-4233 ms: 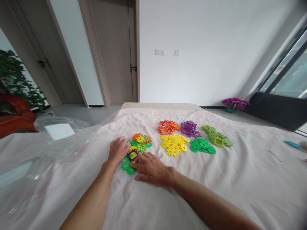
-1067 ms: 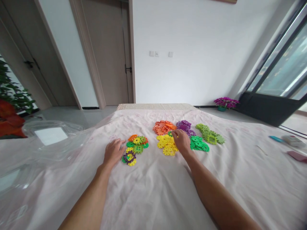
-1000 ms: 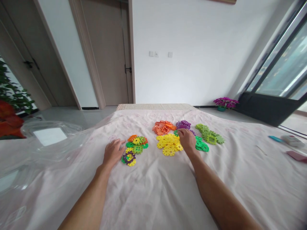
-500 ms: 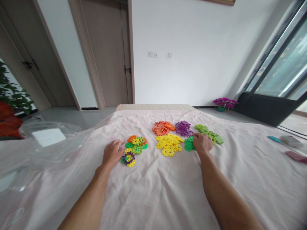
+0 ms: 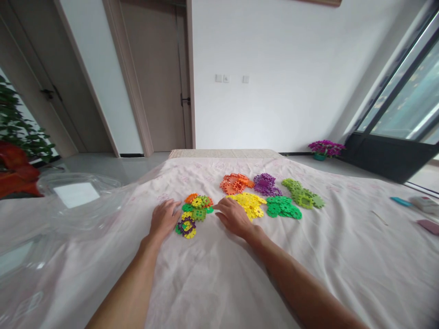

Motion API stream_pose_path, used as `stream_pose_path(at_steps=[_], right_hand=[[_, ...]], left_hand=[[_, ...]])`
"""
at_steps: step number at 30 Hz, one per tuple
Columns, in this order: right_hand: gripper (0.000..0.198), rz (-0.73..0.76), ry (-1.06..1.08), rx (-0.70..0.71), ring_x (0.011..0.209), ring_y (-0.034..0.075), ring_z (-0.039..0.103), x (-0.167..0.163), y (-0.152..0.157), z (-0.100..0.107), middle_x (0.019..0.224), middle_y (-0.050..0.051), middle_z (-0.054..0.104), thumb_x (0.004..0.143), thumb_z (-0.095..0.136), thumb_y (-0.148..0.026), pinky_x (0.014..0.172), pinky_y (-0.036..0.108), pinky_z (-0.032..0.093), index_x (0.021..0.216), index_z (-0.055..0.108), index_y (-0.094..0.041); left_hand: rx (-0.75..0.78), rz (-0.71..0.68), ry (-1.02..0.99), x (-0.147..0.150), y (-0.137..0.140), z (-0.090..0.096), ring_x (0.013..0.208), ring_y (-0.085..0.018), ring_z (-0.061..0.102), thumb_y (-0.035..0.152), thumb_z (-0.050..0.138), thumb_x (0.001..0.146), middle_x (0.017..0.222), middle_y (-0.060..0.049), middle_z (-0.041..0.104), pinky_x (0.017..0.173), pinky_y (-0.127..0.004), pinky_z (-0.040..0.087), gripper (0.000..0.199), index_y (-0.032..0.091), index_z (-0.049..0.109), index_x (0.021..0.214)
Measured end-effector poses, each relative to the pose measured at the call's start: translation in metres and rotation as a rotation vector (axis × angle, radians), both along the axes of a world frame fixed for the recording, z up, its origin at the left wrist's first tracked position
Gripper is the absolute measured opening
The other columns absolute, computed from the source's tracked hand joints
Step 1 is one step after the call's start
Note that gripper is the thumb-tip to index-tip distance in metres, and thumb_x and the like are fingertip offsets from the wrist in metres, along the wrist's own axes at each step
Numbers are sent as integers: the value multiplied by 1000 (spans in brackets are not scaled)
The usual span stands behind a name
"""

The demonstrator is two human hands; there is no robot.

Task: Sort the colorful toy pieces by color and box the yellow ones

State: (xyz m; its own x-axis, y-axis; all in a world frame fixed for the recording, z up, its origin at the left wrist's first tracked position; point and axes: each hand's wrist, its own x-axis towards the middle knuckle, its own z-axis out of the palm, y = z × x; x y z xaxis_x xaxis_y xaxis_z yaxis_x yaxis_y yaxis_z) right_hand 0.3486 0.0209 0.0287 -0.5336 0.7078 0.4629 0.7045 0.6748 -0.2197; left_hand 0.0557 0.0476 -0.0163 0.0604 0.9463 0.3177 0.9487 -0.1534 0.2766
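A small mixed pile of plastic building pieces (image 5: 199,214), with green, yellow, orange and purple ones, lies between my hands. My left hand (image 5: 165,218) rests at its left edge, open, its fingers stretched over the cloth beside the pieces. On the other side, my right hand (image 5: 235,215) is open, its fingertips by a green disc (image 5: 210,209) at the pile's right edge. Part of the yellow disc pile (image 5: 252,203) is hidden behind this hand. Further right is a pile of green discs (image 5: 284,207).
Orange pieces (image 5: 236,183), purple pieces (image 5: 265,183) and light green pieces (image 5: 303,194) lie in separate heaps behind. Clear plastic containers (image 5: 103,183) stand at the left. A blue object (image 5: 400,201) and a pink object (image 5: 428,225) lie far right on the wrinkled cloth (image 5: 219,283).
My right hand has moved left from the green discs to the right edge of the mixed pile, uncovering the green pile. My left hand has stayed in place. The view has shifted slightly.
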Motion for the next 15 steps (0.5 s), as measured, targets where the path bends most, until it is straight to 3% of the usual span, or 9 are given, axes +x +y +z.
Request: stream_pose_path(at_steps=[5,10,15], right_hand=[[41,22,-160,-59,101,21,53,-30,-10,-8,119,8,59,94,60,-31,84,33,42,134,56,-27],[21,43,-161,-58,102,20,53,-33,-5,-11,117,5,61,95,59,-37,84,32,42,111,68,-26],[15,42,-155,-53,93,17,56,-34,-6,-13,98,5,65,98,54,-30,83,30,42,98,65,-19]], left_hand=[[0,10,7,1,0,2,131,-20,49,33,50,91,141,-6,57,110,-35,33,38,27,63,126],[3,6,9,0,1,1,130,-20,50,34,50,91,140,-6,57,109,-35,34,38,27,64,126],[10,15,5,1,1,0,130,-20,50,35,49,91,139,-5,58,109,-34,33,38,28,64,125]])
